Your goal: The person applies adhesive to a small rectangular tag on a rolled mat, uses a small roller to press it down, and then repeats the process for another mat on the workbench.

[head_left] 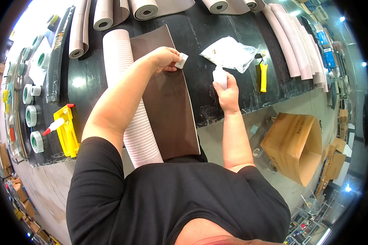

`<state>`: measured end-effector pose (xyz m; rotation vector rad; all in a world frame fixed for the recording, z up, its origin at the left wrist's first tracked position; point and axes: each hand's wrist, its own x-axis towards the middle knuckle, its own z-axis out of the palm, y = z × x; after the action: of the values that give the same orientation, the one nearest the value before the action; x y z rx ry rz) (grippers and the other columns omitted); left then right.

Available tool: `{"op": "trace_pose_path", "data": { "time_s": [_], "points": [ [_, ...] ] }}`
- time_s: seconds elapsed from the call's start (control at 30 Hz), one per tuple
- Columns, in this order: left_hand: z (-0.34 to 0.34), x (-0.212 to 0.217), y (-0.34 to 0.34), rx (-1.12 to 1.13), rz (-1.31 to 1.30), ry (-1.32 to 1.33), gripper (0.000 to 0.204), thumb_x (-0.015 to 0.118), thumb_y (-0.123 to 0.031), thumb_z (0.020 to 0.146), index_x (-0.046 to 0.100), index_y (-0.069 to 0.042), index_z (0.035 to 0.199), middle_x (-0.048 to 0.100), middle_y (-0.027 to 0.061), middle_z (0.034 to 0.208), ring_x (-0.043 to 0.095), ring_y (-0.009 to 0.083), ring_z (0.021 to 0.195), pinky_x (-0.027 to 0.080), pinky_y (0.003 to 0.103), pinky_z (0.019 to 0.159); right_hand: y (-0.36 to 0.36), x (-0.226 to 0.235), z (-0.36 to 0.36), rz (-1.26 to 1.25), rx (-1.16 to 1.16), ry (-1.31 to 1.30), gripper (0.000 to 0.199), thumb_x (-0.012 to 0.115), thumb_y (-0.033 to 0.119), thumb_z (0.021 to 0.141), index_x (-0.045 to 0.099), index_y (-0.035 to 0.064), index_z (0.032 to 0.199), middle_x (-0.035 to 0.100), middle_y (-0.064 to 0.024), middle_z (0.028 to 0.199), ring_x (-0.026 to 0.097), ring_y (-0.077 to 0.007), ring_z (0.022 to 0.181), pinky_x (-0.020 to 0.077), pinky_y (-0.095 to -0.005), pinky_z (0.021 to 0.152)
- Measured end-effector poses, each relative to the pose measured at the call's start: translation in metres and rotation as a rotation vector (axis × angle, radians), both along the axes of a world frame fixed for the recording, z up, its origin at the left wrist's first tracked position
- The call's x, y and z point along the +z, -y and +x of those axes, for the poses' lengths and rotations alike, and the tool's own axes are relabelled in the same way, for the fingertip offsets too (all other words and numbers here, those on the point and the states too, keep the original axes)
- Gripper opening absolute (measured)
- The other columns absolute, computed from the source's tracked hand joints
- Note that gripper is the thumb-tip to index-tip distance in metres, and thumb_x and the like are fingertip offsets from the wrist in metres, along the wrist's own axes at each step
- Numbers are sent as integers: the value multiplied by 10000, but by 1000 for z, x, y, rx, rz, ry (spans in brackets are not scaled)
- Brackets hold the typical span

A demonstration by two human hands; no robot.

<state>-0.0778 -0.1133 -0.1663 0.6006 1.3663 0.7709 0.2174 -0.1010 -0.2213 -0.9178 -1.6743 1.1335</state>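
Observation:
Between the fingers of my left hand (166, 60) is a small white tag (182, 61), held at the right edge of a brown mat (167, 110). The mat lies partly unrolled, brown face up, and its pale ribbed roll (137, 118) runs along its left side under my left forearm. My right hand (228, 93) is wrapped round a small white squeeze bottle (220, 76), nozzle pointing away from me, just right of the mat. Beyond the bottle lies a clear plastic bag (231, 53) with white contents. A yellow-handled tool (263, 77) rests to the right of the bag.
Rolled mats (145, 10) line the far side of the black table (210, 110), and more lie at the right (290, 45). At left are a yellow tool holder (67, 132), a red-tipped bottle (54, 125) and several tape rolls (31, 116). An open cardboard box (288, 141) stands right.

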Motion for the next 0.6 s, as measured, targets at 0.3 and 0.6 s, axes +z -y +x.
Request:
{"op": "trace_pose_path", "data": {
  "time_s": [0.3, 0.6],
  "points": [
    [-6, 5, 8, -26, -17, -115, 142, 635, -80, 871, 628, -108, 1010, 688, 17, 947, 679, 135, 880, 525, 309, 808, 6, -17, -1, 202, -284, 252, 429, 802, 152, 725, 578, 47, 1075, 628, -140, 1049, 581, -331, 1000, 444, -406, 909],
    [-8, 16, 14, -74, -2, -214, 204, 655, -79, 847, 642, -90, 1050, 684, 10, 932, 659, 117, 815, 533, 274, 738, 12, -7, 1, 183, -306, 341, 555, 838, 164, 677, 527, 18, 1113, 621, -164, 991, 604, -354, 910, 478, -423, 824]
  ]
}}
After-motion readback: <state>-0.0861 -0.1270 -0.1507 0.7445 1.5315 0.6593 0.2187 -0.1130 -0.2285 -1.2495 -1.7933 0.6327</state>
